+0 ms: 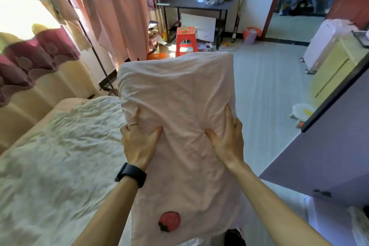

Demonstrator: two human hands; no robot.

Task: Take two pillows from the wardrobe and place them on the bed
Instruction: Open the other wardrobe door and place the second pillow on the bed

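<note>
A long pale pink pillow [177, 96] with a red strawberry print near its lower end is held up lengthwise in front of me, above the floor beside the bed. My left hand [138, 142], with a ring and a dark wristband, grips its left side. My right hand [227, 140] grips its right side, fingers pressed into the cloth. The bed [60, 146], covered with a crumpled cream sheet, lies to the left of the pillow. The purple wardrobe door [329, 146] stands open at the right. No second pillow is in view.
A clothes rack [83, 32] with hanging pink cloth stands beyond the bed. A red plastic stool [185, 40] and a dark desk [195, 4] are at the far wall. A white wheeled unit [327, 44] stands right. Pale floor [267, 90] stretches ahead.
</note>
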